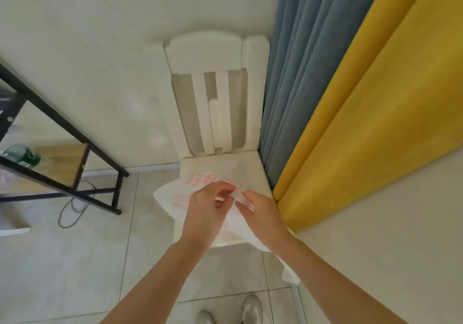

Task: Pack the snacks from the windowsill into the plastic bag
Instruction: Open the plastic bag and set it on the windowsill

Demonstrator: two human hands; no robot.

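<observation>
Both hands, left hand [208, 206] and right hand [260, 211], are pinched on thin, crinkled white plastic bag [172, 196], held over slatted white chair [215, 93].

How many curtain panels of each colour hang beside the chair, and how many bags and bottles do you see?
Blue curtain: 1
Yellow curtain: 1
Plastic bag, pinched by left hand and right hand: 1
Green bottle on the shelf: 1
Total: 4

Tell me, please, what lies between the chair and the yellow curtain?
In the head view, a blue-grey curtain hangs between the white chair and the yellow curtain, running down beside the chair's right edge.
</observation>
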